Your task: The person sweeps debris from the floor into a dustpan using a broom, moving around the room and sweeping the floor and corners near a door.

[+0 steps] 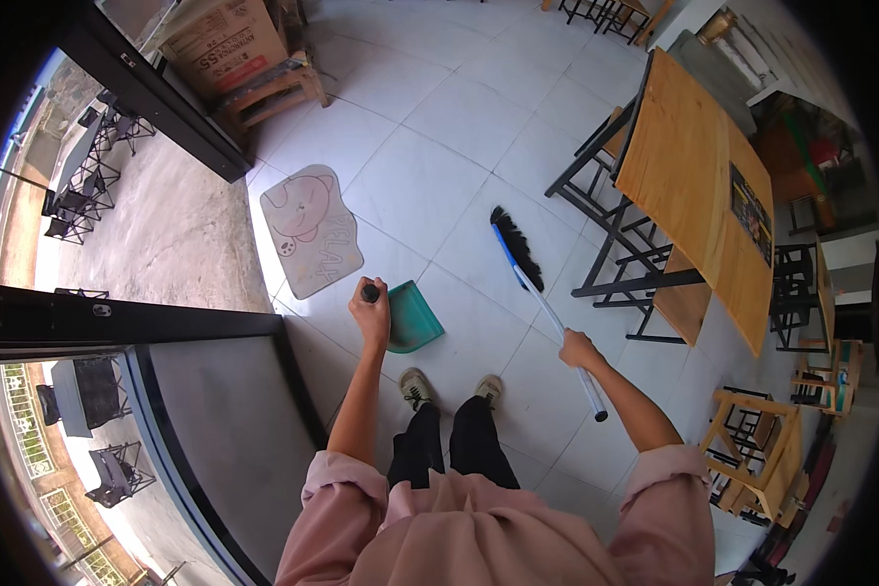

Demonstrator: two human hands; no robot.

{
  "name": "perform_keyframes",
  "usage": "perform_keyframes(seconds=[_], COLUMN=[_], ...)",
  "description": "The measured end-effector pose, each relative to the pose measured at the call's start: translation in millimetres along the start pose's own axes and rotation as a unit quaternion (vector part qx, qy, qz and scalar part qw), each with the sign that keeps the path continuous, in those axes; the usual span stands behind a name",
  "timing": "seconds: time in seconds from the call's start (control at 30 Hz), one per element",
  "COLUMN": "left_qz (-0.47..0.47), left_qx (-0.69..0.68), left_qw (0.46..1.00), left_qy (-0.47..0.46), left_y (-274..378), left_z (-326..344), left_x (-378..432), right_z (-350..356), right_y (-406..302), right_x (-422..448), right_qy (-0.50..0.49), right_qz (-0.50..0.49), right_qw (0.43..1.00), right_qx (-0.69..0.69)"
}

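My left hand (370,311) is wrapped around the upright handle of a green dustpan (414,319), whose black grip end points up at me. The dustpan's pan is low at the tiled floor, just ahead of my left shoe, with its wide edge turned to the right. My right hand (581,349) grips the pale shaft of a broom (551,311) partway down from its black-capped end. Ahead of that hand, the broom's blue head with black bristles (518,247) lies at the floor, apart from the dustpan.
A cartoon doormat (311,231) lies by the open doorway, left of the dustpan. A wooden table (692,176) with black metal legs stands at right, with stools beneath. A cardboard box (220,47) rests on a wooden stand (282,91). A dark door frame (117,322) borders the left.
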State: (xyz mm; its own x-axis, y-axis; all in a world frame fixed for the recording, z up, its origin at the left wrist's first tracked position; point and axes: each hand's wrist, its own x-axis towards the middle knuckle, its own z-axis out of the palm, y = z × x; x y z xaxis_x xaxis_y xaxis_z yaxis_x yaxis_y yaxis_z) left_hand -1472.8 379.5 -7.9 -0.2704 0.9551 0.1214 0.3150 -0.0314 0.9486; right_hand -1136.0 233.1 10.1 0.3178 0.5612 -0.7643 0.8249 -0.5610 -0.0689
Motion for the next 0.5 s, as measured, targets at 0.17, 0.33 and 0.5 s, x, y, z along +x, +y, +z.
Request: perform_keyframes(seconds=[0.17,0.33,0.5], left_qz=[0.007,0.007,0.015], left_qx=[0.014,-0.005,-0.003], left_qw=[1.0,1.0,1.0], left_qy=[-0.006,0.02,0.01], left_y=[-2,-7,-7], left_z=[16,7,0], left_x=[-16,-14,-16], right_z=[9,33,40], right_y=[-14,-26,-37], right_x=[-23,-55,-73], right_qy=[-0.02,-0.05,-0.123], right_qz=[-0.023,-0.089,-0.177], right_qw=[1.0,0.995,0.976], right_qx=[0.006,0.001,0.029])
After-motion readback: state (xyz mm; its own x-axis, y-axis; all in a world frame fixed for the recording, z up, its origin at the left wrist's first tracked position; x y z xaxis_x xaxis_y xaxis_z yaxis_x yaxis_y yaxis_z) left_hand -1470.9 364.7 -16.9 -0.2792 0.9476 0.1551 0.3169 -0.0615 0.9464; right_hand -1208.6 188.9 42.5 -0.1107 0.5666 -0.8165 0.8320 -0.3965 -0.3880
